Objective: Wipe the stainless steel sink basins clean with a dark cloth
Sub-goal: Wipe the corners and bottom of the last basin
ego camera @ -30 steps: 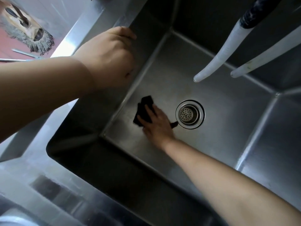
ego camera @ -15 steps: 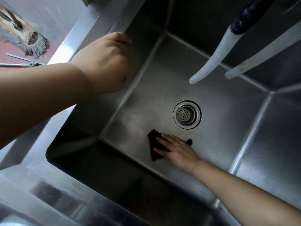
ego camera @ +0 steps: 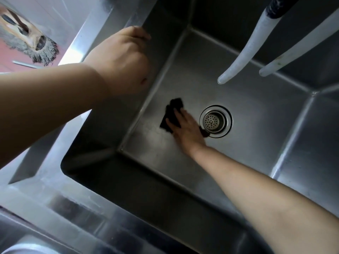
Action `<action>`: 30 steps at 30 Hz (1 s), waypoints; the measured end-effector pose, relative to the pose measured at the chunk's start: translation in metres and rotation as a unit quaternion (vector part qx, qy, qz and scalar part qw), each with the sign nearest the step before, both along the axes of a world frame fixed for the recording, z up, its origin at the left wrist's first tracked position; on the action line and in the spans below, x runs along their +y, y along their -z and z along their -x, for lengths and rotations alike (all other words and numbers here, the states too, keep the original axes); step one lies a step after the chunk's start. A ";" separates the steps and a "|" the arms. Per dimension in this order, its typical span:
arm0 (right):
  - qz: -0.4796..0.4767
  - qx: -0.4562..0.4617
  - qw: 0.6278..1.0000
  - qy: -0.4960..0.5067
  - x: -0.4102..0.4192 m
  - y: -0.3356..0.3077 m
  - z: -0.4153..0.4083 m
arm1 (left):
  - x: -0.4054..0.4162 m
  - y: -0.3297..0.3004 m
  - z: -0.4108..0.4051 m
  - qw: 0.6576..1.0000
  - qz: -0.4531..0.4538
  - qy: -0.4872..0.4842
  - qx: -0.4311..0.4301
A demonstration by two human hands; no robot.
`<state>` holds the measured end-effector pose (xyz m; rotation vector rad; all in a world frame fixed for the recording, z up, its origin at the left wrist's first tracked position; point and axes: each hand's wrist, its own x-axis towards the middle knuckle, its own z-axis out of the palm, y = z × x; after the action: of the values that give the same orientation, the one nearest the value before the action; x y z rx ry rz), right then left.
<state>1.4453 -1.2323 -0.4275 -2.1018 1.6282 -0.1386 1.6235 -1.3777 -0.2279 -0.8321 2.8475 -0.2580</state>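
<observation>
A deep stainless steel sink basin (ego camera: 256, 114) fills the view. On its floor lies a dark cloth (ego camera: 171, 111), just left of the round drain strainer (ego camera: 216, 121). My right hand (ego camera: 187, 128) presses flat on the cloth with straight fingers, and a corner of cloth sticks out by the drain. My left hand (ego camera: 121, 61) grips the basin's left rim (ego camera: 102, 32), fingers curled over the edge.
Two pale hoses (ego camera: 245, 44) hang over the basin's far right, one with a dark sleeve at the top. A mop head (ego camera: 34, 44) and a metal rod (ego camera: 27, 64) lie on the red floor at upper left. A second basin's edge shows at bottom left.
My right hand slid the cloth from the near floor of the basin back up and left, beside the drain. My left hand stays on the rim.
</observation>
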 end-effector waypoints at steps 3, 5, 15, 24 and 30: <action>-0.005 -0.066 0.990 -0.121 0.051 -0.006 -0.025 | 0.000 -0.001 0.000 1.000 0.010 -0.003 -0.015; -0.062 -0.087 0.979 -0.174 0.087 -0.009 -0.018 | 0.002 -0.002 0.001 1.000 0.016 0.002 -0.010; -0.002 0.011 0.985 -0.169 0.092 -0.017 0.091 | 0.001 -0.001 0.001 0.999 0.031 0.003 -0.042; -0.007 0.004 1.000 -0.026 0.045 -0.003 0.037 | 0.001 0.003 0.001 0.998 0.040 -0.002 -0.042; 0.030 -0.065 0.984 -0.163 0.019 0.009 -0.071 | 0.004 0.003 -0.001 0.999 0.049 -0.003 -0.023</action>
<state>1.5161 -1.2131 -0.4362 -2.3203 1.2008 -0.2125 1.6242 -1.3737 -0.2309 -0.8417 2.8089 -0.4128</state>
